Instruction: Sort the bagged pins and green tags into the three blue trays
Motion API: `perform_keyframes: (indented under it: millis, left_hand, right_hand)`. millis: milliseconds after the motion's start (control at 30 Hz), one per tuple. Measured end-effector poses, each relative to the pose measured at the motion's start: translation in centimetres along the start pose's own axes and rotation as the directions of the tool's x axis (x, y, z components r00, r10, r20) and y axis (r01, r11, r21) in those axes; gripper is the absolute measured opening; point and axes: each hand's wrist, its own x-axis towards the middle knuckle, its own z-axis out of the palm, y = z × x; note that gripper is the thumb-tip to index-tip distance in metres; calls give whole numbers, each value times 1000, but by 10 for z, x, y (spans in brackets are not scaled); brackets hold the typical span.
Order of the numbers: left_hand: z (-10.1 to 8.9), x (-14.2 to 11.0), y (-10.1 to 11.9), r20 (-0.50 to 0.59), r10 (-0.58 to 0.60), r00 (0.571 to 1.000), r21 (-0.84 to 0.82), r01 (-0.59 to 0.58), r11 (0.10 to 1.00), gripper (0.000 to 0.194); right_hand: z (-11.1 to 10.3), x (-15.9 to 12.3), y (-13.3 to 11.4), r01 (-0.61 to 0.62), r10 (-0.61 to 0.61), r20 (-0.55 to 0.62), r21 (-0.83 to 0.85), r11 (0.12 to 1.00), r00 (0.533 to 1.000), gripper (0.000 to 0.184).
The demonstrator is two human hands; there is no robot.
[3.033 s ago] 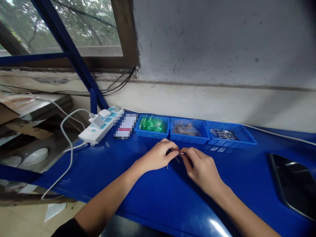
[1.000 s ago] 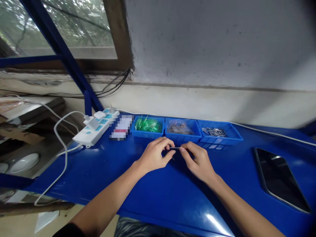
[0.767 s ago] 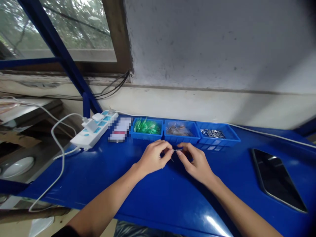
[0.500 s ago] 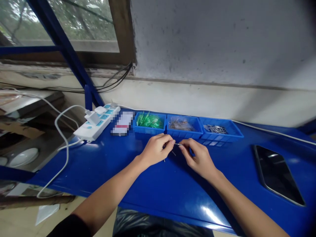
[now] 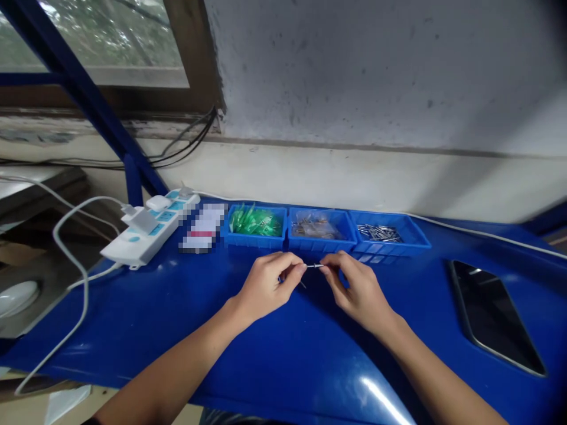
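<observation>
Between my two hands runs a thin silvery metal pin [image 5: 315, 266] with a slightly thicker spot midway, held level above the blue table. My left hand [image 5: 268, 284] pinches its left end between thumb and forefinger, the other fingers curled in. Another slim metal piece [image 5: 303, 284] sticks out below that hand; whether it is gripped there or lies on the table I cannot tell. The pin's right end is in the thumb and forefinger of my right hand [image 5: 358, 288]. Fingertips cover both ends.
Three blue bins stand along the back: one with green plastic pieces [image 5: 254, 221], one with a clear bag [image 5: 316, 226] over metal parts, one with metal pins [image 5: 380, 233]. A power strip [image 5: 150, 230] and a blurred-out item [image 5: 204, 229] are left, a phone [image 5: 496, 316] right.
The view has shifted, so the bins and power strip appear further left. My hands are slightly further apart, showing more of the pin between them.
</observation>
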Motion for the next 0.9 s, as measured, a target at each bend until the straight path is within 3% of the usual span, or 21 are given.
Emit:
perform_keyframes:
  millis: [67, 133, 200, 267, 300, 367, 433, 500, 567, 633, 700, 900]
  left_hand:
    - [2, 0, -3, 58, -16, 998, 26, 15, 1000, 16]
    - [2, 1, -9, 143, -20, 990, 103, 6, 995, 16]
    - [1, 1, -16, 237, -36, 971, 192, -10, 981, 16]
    - [0, 2, -21, 301, -70, 951, 255, -9, 967, 13]
    - [0, 2, -23, 315, -84, 945, 272, -5, 962, 9]
    - [0, 2, -24, 327, -95, 940, 289, -3, 957, 6]
    - [2, 2, -22, 328, -97, 940, 292, -4, 956, 8]
    - [3, 2, -19, 321, -93, 943, 270, 3, 963, 10]
    - [3, 3, -16, 295, -85, 952, 228, 16, 974, 11]
    - [3, 4, -13, 248, -77, 966, 183, 31, 983, 11]
    - [2, 4, -11, 206, -72, 976, 147, 42, 988, 12]
    - [5, 3, -7, 171, -36, 985, 144, 11, 989, 19]
  right_hand:
    - [-10, 2, 9, -31, 26, -59, -79, 996, 998, 11]
    - [-25, 3, 24, -168, 119, -229, -208, 964, 966, 15]
    - [-40, 3, 43, -409, 245, -460, -300, 862, 854, 19]
    - [-49, 3, 59, -553, 315, -554, -336, 763, 771, 34]
    - [-50, 2, 65, -580, 332, -561, -347, 737, 758, 42]
    - [-44, 2, 66, -551, 331, -515, -360, 753, 790, 45]
    - [-29, 2, 55, -438, 296, -406, -321, 840, 865, 38]
    - [-11, 2, 37, -285, 235, -228, -220, 933, 945, 28]
    - [5, 1, 18, -157, 153, -38, -113, 981, 987, 23]
    - [15, 0, 6, -72, 75, 84, -42, 997, 994, 18]
    - [19, -1, 2, -30, 31, 132, -10, 1000, 991, 15]
    - [18, -2, 6, 13, -11, 93, -25, 1000, 996, 14]
